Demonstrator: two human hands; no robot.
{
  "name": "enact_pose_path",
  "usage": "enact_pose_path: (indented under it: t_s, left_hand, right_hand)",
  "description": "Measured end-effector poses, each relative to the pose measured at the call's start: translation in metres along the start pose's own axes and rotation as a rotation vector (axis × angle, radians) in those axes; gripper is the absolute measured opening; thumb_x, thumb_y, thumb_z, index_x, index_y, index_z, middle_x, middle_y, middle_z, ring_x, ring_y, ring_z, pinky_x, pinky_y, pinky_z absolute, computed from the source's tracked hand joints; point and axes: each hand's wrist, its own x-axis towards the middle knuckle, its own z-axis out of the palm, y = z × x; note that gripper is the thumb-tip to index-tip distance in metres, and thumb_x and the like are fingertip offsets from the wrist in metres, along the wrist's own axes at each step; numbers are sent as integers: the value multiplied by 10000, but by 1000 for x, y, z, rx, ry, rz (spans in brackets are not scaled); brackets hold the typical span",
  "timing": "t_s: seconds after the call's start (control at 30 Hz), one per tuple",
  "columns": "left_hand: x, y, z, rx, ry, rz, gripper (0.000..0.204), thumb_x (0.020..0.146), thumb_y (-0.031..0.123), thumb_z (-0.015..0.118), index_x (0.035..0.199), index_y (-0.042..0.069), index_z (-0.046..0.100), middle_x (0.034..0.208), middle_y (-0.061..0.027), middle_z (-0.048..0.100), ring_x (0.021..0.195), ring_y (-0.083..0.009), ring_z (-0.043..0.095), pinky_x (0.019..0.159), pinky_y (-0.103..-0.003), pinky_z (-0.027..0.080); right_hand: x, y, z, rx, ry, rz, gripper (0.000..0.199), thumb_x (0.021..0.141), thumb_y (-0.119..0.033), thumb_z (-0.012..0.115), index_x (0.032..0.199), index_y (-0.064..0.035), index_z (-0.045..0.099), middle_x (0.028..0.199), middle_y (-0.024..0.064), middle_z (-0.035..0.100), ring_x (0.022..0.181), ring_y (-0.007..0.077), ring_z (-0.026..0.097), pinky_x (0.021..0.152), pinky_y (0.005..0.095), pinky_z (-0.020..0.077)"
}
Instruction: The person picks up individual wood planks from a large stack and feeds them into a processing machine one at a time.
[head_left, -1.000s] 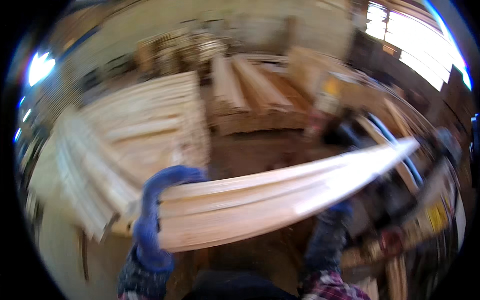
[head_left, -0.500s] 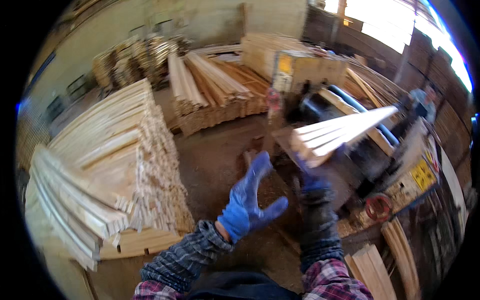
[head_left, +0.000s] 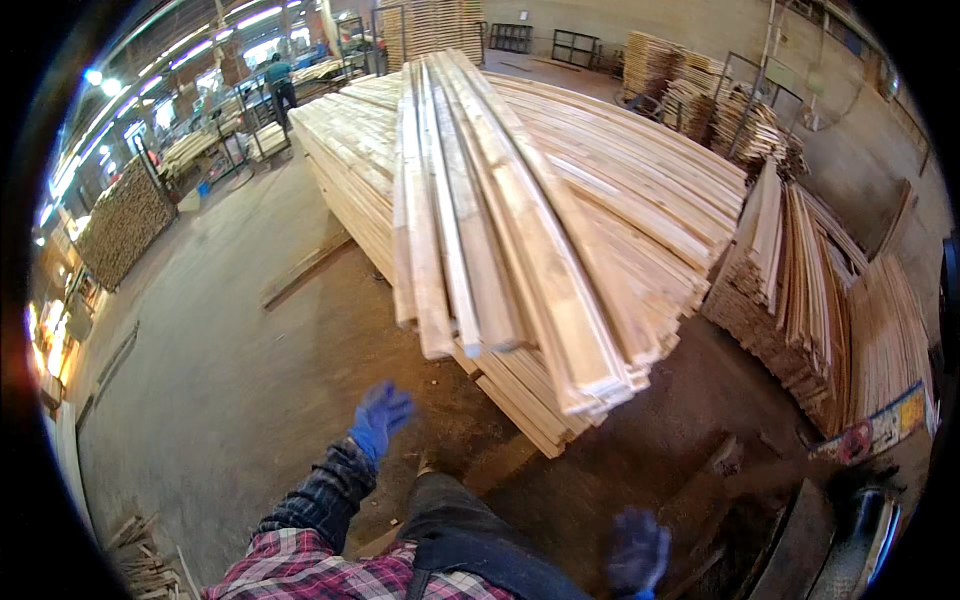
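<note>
My left hand (head_left: 381, 412), in a blue glove, is open with its fingers stretched out and holds nothing. It is just short of the near ends of several loose planks (head_left: 440, 290) and does not touch them. Those planks lie fanned across a large stack of pale boards (head_left: 640, 190). Low on the right hangs my right hand (head_left: 638, 550), also gloved and slightly blurred. Nothing shows in it and its fingers look extended. Between the hands and the stack lies a brown, dusty floor (head_left: 440, 405).
To the right stands another stack of wood strips (head_left: 780, 300). At the lower right is part of a machine (head_left: 850, 540) with a roller. A loose board (head_left: 308, 268) lies on the floor at left. Farther back, a person (head_left: 280, 82) stands near other lumber.
My view has swung left from the machine to the large board stack. The bundle of strips at my right hand is no longer in it. Both hands are now lower.
</note>
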Motion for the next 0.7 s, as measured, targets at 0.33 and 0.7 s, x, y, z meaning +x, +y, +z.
enact_pose_path:
  t_s: [0.33, 0.7]
  left_hand:
    - [131, 188, 45, -222, -410, -100, 698, 837, 508, 753, 1344, 110, 483, 1216, -138, 577, 1070, -308, 595, 869, -469, 571]
    - [168, 208, 28, -382, -579, 33, 565, 960, 306, 661, 1409, 37, 447, 1270, -139, 604, 1102, -249, 647, 940, -415, 581]
  right_hand:
    - [154, 173, 281, -110, -291, 222, 645, 993, -374, 542, 1494, -23, 337, 1501, 167, 428, 1354, 340, 447, 1138, 517, 368]
    - [180, 237, 275, 123, -328, 417, 530, 988, -343, 542, 1444, -81, 472, 1335, 103, 584, 1144, 288, 595, 951, 449, 493]
